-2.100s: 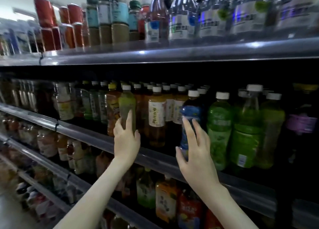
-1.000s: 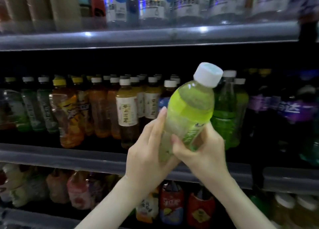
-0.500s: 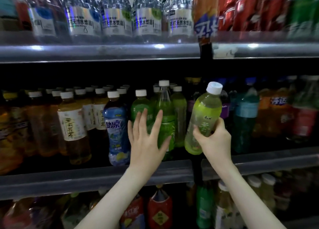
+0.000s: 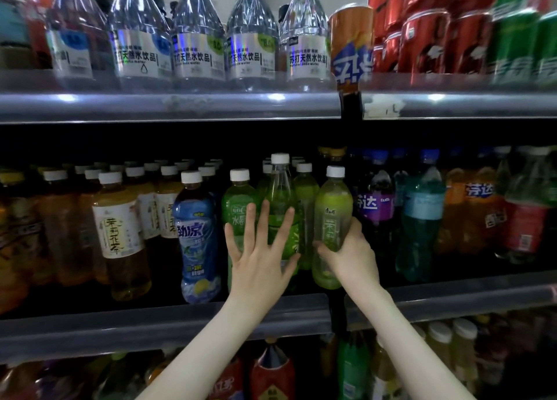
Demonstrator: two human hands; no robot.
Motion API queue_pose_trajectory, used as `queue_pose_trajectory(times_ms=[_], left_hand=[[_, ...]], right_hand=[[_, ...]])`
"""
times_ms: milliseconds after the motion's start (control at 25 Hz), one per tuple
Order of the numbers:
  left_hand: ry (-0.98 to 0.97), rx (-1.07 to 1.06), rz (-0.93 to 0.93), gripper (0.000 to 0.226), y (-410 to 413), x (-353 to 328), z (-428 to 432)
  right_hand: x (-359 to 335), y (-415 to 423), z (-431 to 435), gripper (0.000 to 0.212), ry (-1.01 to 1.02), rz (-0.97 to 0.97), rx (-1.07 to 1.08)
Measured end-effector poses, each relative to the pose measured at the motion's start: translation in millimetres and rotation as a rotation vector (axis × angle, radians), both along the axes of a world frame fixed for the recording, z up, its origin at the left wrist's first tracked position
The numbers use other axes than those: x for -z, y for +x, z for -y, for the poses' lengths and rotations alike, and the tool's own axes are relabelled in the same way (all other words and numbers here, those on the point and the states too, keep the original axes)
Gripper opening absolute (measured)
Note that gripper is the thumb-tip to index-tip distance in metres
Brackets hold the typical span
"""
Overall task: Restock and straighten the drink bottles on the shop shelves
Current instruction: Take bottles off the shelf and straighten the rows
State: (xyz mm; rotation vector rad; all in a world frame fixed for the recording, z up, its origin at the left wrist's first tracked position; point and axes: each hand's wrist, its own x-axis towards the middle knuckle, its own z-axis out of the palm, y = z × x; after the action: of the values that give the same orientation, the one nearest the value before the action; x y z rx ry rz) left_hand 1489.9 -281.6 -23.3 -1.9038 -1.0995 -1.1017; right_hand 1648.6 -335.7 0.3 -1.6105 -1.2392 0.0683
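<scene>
My right hand (image 4: 349, 256) grips a yellow-green tea bottle with a white cap (image 4: 331, 215), upright at the right end of the green bottle row on the middle shelf (image 4: 150, 328). My left hand (image 4: 260, 258) is spread flat with straight fingers in front of two green bottles, a green bottle on the left (image 4: 238, 209) and a taller clear-topped one (image 4: 280, 200); contact is unclear. A blue-labelled bottle (image 4: 196, 236) stands left of them.
Amber tea bottles (image 4: 120, 230) fill the middle shelf's left; purple, teal, orange and red soda bottles (image 4: 422, 218) its right. Water bottles (image 4: 199, 37) and red cans (image 4: 428, 31) line the top shelf. A black upright post (image 4: 349, 104) divides the shelves. More bottles sit below.
The green tea bottle went from tilted in both hands to upright in my right hand at the row's right end. My left hand let go and spread open before the green bottles.
</scene>
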Motion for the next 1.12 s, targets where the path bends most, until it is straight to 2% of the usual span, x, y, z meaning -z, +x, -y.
queue_pose_trajectory(times_ms=[280,440,560,640,720,800,960,1040,1120], left_hand=[[-0.023,0.031,0.051,0.077,-7.6,0.4,-0.5],[-0.083,0.059,0.203,0.08,-25.4,0.6,-2.0],[-0.131,0.057,0.201,0.081,-37.0,3.7,-4.5],[-0.126,0.052,0.184,0.078,-40.8,7.0,-5.1],[-0.111,0.052,0.2,0.077,-44.3,6.2,-5.7],[-0.089,0.05,0.209,0.078,-49.6,1.3,-7.4],[-0.078,0.041,0.185,0.08,-66.3,-6.1,-12.9],[-0.069,0.042,0.137,0.078,-72.7,-4.8,-15.0],[-0.064,0.06,0.104,0.078,-77.0,-1.9,-15.3]], right_hand=[[3.8,-16.3,-4.1,0.068,0.052,-0.008,-0.163],[13.4,-14.7,-10.6,0.078,0.058,-0.044,-0.17],[16.1,-21.7,-11.3,0.088,0.065,-0.054,-0.146],[13.2,-37.3,-4.9,0.096,0.196,0.114,-0.043],[1.1,-58.5,-2.6,0.097,0.38,0.391,0.048],[-21.8,-76.3,-10.0,0.095,0.386,0.553,0.096],[-46.6,-83.9,-29.4,0.079,0.142,0.681,0.115],[-45.4,-77.6,-30.4,0.065,0.125,0.728,0.131],[-45.5,-74.9,-21.1,0.057,0.207,0.7,0.067]])
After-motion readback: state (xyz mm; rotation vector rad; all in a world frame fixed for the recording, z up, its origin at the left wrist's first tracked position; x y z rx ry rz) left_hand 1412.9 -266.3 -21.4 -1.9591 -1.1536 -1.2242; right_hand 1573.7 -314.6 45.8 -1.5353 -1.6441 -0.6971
